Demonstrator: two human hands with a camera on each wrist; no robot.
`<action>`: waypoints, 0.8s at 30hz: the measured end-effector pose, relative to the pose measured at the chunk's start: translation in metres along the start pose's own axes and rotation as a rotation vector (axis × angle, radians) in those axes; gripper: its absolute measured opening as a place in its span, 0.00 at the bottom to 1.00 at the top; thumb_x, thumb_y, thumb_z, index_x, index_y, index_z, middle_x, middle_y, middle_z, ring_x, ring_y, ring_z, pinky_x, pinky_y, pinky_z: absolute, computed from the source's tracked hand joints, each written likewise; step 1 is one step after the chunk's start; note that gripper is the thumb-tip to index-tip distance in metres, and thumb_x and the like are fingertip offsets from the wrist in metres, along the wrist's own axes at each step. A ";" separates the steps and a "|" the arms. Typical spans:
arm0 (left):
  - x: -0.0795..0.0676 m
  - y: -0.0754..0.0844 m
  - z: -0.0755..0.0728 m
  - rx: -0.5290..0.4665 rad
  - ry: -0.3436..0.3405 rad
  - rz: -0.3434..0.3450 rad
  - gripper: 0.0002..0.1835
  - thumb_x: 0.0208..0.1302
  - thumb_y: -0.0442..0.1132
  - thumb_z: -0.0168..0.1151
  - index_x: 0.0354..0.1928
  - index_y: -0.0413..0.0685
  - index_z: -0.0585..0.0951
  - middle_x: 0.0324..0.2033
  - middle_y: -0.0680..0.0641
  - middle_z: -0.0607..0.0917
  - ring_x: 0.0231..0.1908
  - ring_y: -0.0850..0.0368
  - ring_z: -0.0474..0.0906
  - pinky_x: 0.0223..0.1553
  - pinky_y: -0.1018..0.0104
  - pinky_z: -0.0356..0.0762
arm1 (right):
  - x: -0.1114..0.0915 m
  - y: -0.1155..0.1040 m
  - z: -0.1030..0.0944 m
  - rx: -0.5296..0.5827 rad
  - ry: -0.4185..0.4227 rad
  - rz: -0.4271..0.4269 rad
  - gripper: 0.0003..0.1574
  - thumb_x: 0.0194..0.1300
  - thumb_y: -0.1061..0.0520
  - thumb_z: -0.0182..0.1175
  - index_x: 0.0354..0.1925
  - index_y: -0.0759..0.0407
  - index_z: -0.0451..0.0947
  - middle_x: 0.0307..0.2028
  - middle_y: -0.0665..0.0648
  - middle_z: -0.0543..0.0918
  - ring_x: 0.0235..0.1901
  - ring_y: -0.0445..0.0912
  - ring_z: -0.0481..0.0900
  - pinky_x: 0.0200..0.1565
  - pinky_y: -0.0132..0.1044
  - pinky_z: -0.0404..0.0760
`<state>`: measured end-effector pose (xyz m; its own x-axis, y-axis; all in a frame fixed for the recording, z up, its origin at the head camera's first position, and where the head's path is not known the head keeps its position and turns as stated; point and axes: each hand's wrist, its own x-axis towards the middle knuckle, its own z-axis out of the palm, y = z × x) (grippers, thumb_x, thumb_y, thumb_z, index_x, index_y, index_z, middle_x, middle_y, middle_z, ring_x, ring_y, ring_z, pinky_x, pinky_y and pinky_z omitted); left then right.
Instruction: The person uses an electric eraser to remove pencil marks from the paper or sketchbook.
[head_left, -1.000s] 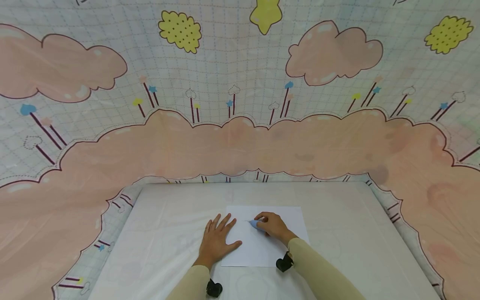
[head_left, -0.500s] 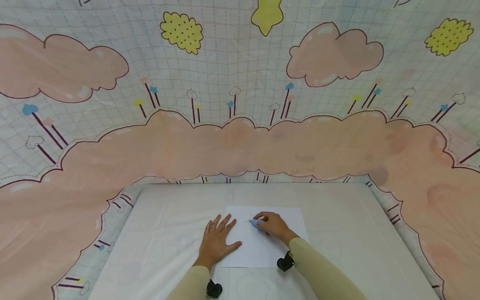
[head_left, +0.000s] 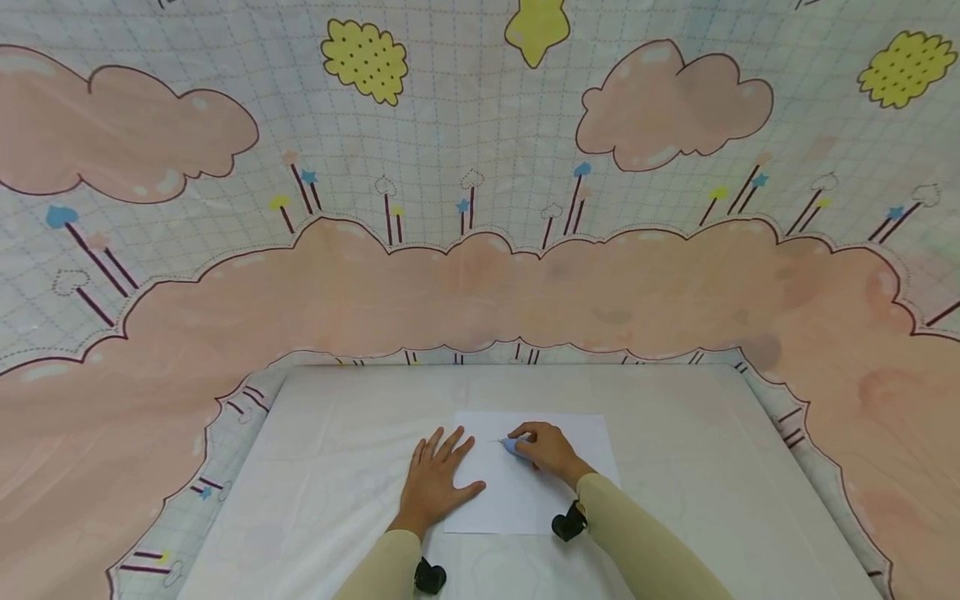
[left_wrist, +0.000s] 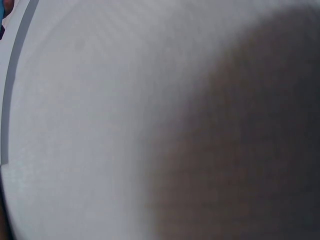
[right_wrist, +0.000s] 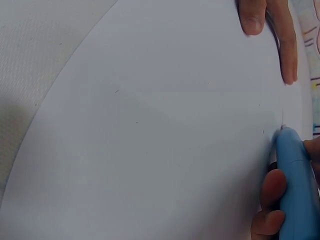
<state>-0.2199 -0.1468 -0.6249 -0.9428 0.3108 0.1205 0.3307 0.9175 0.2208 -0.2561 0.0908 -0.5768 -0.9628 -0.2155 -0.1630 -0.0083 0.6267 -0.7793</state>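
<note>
A white sheet of paper (head_left: 525,508) lies on the white-covered table. My left hand (head_left: 435,492) rests flat on its left side, fingers spread and thumb pointing right. My right hand (head_left: 551,450) pinches a thick blue tool (head_left: 513,447) between thumb and fingers, its pointed end turned left. Seen from the right wrist, the smooth, rounded blue tool (right_wrist: 296,185) has a fine tip right at the paper (right_wrist: 165,130), where a short thin line runs from it toward my left fingers (right_wrist: 288,55). A dark blur covers the right side of the left wrist view.
The white table cover (head_left: 690,467) spreads around the sheet. A patterned cloth backdrop (head_left: 517,292) with clouds and stars rises behind and along the table's sides. Black heart-shaped pieces (head_left: 570,522) sit at both wrists. A few small dark marks (right_wrist: 117,91) dot the paper.
</note>
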 end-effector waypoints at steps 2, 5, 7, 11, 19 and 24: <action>0.000 0.000 0.000 0.002 -0.001 -0.002 0.45 0.57 0.78 0.48 0.73 0.66 0.65 0.75 0.57 0.60 0.76 0.46 0.49 0.73 0.40 0.47 | 0.001 0.002 0.001 -0.003 0.005 -0.009 0.15 0.64 0.57 0.59 0.48 0.53 0.85 0.24 0.51 0.79 0.12 0.40 0.70 0.19 0.31 0.68; 0.000 0.000 0.000 0.006 -0.002 -0.002 0.45 0.57 0.78 0.47 0.73 0.66 0.65 0.75 0.57 0.60 0.76 0.46 0.49 0.73 0.40 0.47 | 0.002 0.003 0.001 -0.004 0.008 -0.021 0.14 0.63 0.56 0.60 0.47 0.53 0.85 0.24 0.51 0.78 0.11 0.39 0.70 0.19 0.31 0.69; 0.000 -0.001 -0.001 0.009 0.002 0.001 0.45 0.57 0.78 0.48 0.73 0.66 0.65 0.75 0.57 0.60 0.76 0.46 0.50 0.73 0.40 0.48 | 0.002 0.003 0.000 -0.002 0.005 -0.027 0.14 0.63 0.56 0.60 0.47 0.54 0.85 0.25 0.51 0.79 0.11 0.40 0.70 0.19 0.32 0.69; 0.000 -0.001 -0.002 0.008 0.008 0.006 0.44 0.57 0.77 0.50 0.73 0.65 0.66 0.75 0.55 0.61 0.75 0.45 0.51 0.72 0.39 0.49 | 0.000 0.003 -0.002 -0.007 0.003 -0.027 0.13 0.64 0.57 0.60 0.46 0.55 0.85 0.26 0.51 0.80 0.11 0.40 0.70 0.20 0.32 0.70; 0.000 0.000 -0.002 -0.008 0.005 0.001 0.44 0.57 0.77 0.50 0.73 0.66 0.66 0.75 0.56 0.61 0.76 0.46 0.49 0.73 0.40 0.47 | 0.003 0.007 0.002 -0.009 0.003 -0.026 0.13 0.64 0.56 0.60 0.46 0.55 0.85 0.24 0.51 0.78 0.12 0.39 0.70 0.18 0.30 0.69; 0.000 0.001 -0.002 -0.014 0.004 0.005 0.44 0.58 0.77 0.49 0.73 0.66 0.66 0.75 0.56 0.60 0.76 0.45 0.49 0.73 0.39 0.47 | 0.004 0.005 0.004 -0.016 -0.002 -0.028 0.14 0.65 0.56 0.60 0.47 0.55 0.85 0.24 0.50 0.78 0.12 0.40 0.70 0.20 0.30 0.70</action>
<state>-0.2199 -0.1463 -0.6229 -0.9410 0.3143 0.1257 0.3360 0.9124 0.2337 -0.2595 0.0904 -0.5836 -0.9617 -0.2342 -0.1425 -0.0393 0.6322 -0.7738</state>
